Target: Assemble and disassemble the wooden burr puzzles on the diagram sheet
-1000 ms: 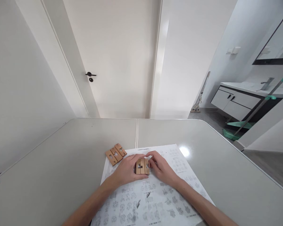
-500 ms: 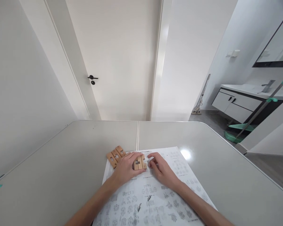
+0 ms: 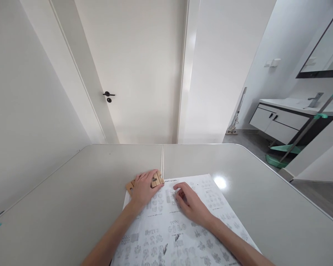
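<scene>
My left hand is closed over light wooden puzzle pieces, slotted flat blocks set side by side. Fingers lie across the top and the thumb rests along the near edge. More wooden pieces show past the hand's left side, and the palm hides part of the group. My right hand rests on the printed paper sheet, fingers loosely curled and apart from the thumb, with nothing visible in them. The sheet carries rows of small grey diagrams.
A grey table with a centre seam lies under the sheet. Beyond its far edge stands a white door with a black handle. At the right are a sink cabinet and a green dustpan on the floor.
My left hand has slid the wooden pieces it holds up and left, against the other pieces and partly off the diagrams. The right hand has stayed nearly in place.
</scene>
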